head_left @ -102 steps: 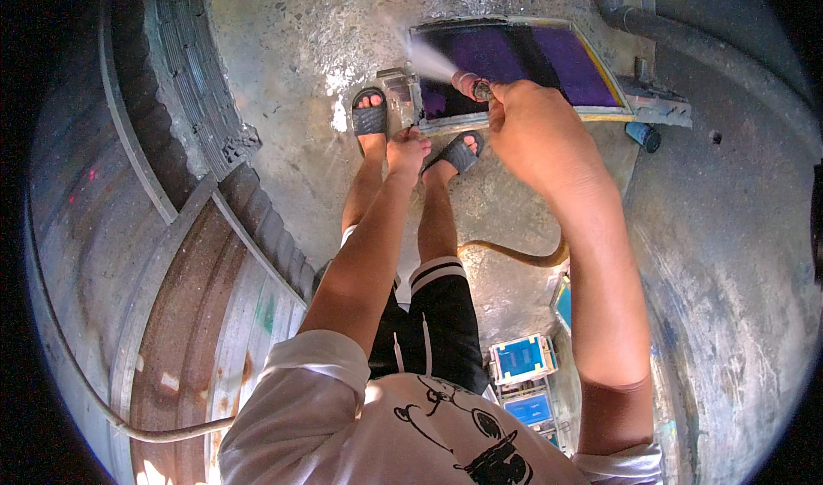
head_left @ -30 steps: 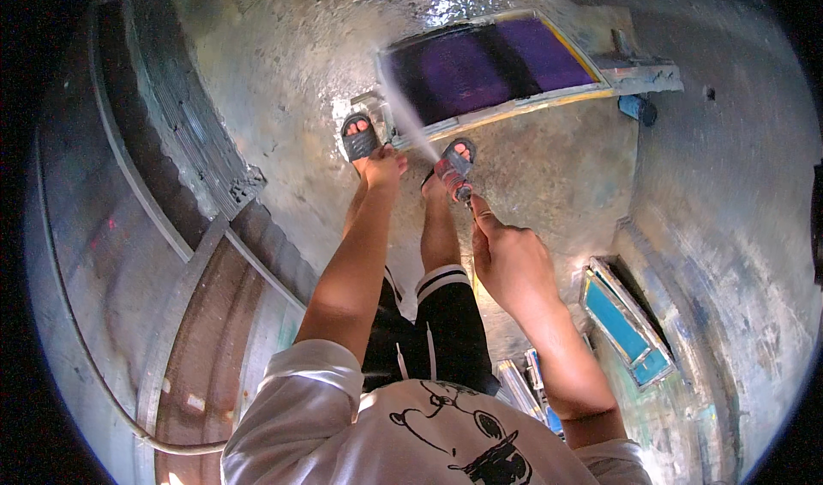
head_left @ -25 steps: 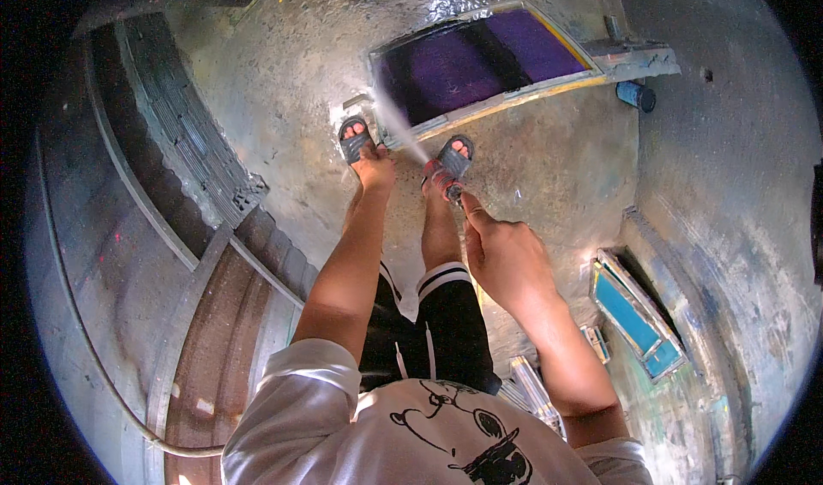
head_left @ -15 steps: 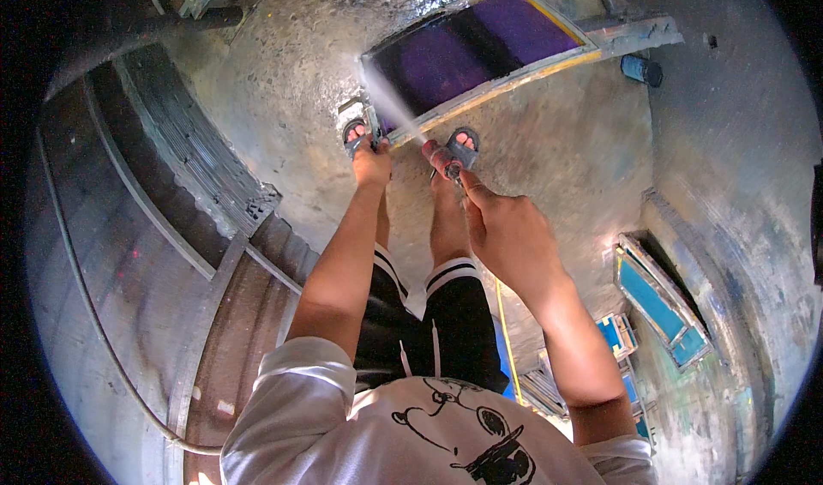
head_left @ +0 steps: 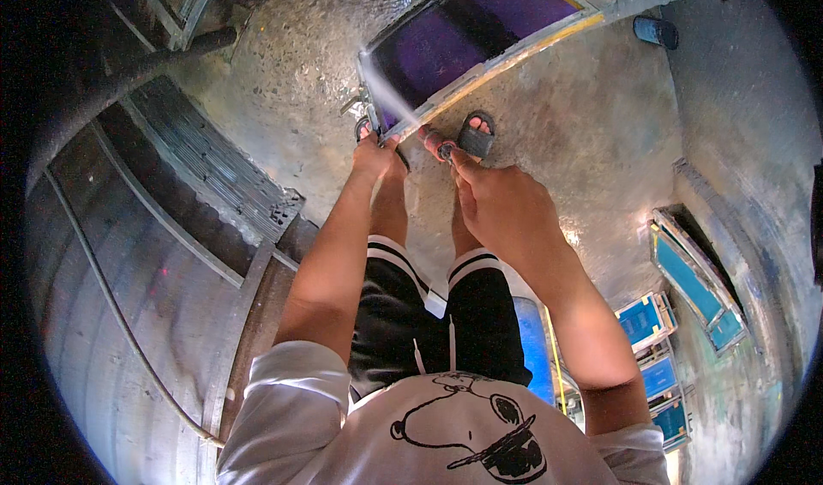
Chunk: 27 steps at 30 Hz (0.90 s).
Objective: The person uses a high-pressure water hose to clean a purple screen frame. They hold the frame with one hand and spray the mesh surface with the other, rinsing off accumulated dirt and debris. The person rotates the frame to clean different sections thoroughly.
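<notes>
A large wooden-edged screen frame (head_left: pixel 549 37) with dark purple mesh (head_left: pixel 531 6) leans ahead of me, its surface wet. My left hand (head_left: pixel 374 156) is closed around the frame's near left corner. My right hand (head_left: pixel 507 204) grips a red spray nozzle (head_left: pixel 435 143) with a dark rear end, most of its grip hidden by the fingers. A white fan of water leaves the nozzle and strikes the frame's left edge. The nozzle's tip is close to the frame's near edge but apart from it.
Smaller blue-meshed frames (head_left: pixel 641 320) stand at the lower right, and another frame (head_left: pixel 686 271) leans by the right wall. A blue cylinder (head_left: pixel 656 32) lies at upper right. Ridged metal sheeting (head_left: pixel 210 163) and a hose (head_left: pixel 120 318) lie left. The floor (head_left: pixel 296 82) is wet; my sandalled feet stand near the frame.
My right foot has shifted right and the view has turned a little. The nozzle sits slightly higher and closer to the frame, still spraying its left edge. The left hand keeps its hold.
</notes>
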Each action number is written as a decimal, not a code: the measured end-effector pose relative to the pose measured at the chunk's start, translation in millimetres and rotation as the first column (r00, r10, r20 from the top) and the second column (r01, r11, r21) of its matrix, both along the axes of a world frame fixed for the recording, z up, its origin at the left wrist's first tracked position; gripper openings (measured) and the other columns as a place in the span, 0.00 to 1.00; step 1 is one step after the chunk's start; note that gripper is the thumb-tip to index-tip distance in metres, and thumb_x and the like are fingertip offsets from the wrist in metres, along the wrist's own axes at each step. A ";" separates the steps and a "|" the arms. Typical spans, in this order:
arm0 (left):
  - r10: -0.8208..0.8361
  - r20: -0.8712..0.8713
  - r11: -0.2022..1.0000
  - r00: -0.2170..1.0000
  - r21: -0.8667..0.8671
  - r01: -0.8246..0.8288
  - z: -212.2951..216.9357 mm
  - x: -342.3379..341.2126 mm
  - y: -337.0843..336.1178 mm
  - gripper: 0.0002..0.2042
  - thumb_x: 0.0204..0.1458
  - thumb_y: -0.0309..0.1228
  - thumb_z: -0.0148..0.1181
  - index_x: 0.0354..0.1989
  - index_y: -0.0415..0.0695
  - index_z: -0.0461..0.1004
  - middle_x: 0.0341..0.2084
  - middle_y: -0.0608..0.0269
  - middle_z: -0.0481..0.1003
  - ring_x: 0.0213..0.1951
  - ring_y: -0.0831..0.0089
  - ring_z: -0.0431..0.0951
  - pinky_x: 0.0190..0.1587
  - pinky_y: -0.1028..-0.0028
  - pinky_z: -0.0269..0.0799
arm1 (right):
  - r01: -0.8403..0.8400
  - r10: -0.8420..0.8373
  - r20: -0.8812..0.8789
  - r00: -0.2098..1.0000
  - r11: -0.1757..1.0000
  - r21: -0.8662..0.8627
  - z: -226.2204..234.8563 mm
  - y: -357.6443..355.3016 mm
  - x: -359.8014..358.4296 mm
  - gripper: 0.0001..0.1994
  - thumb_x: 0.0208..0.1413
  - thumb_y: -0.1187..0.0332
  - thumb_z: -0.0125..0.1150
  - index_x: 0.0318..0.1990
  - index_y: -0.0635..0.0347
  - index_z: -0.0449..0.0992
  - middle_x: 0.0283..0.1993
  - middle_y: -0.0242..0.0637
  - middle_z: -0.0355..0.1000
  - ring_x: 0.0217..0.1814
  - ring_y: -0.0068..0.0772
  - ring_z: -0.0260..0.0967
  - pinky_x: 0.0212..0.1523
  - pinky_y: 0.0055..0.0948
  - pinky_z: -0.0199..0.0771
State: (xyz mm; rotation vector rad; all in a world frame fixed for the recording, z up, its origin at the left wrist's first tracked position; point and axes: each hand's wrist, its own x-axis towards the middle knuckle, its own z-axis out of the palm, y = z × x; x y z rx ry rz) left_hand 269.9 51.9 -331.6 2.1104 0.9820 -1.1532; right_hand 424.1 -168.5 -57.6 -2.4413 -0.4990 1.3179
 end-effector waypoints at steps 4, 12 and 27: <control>-0.023 0.074 0.999 0.997 0.048 0.019 -20.2 -13.5 0.5 0.31 0.57 0.57 0.60 0.54 0.38 0.76 0.41 0.43 0.81 0.44 0.51 0.82 0.47 0.60 0.75 | 0.017 -0.017 0.016 1.000 1.000 0.017 -8.7 0.3 -1.5 0.19 0.62 0.66 0.54 0.60 0.54 0.74 0.36 0.53 0.79 0.35 0.58 0.78 0.39 0.52 0.80; 0.053 0.122 0.999 0.991 -0.004 -0.053 -35.7 -21.8 3.9 0.26 0.58 0.51 0.62 0.51 0.39 0.78 0.35 0.50 0.82 0.36 0.64 0.80 0.41 0.65 0.74 | -0.022 0.022 0.004 1.000 0.999 -0.026 -7.0 6.8 6.6 0.20 0.62 0.65 0.54 0.61 0.53 0.74 0.36 0.56 0.78 0.36 0.58 0.79 0.40 0.51 0.81; 0.051 0.002 0.993 0.999 -0.110 -0.051 -18.9 -5.3 8.1 0.35 0.55 0.58 0.59 0.52 0.33 0.75 0.51 0.36 0.76 0.56 0.46 0.75 0.59 0.59 0.70 | -0.019 0.019 0.006 1.000 1.000 -0.005 -30.9 16.8 6.3 0.19 0.63 0.64 0.53 0.60 0.52 0.75 0.33 0.52 0.79 0.35 0.56 0.79 0.37 0.50 0.82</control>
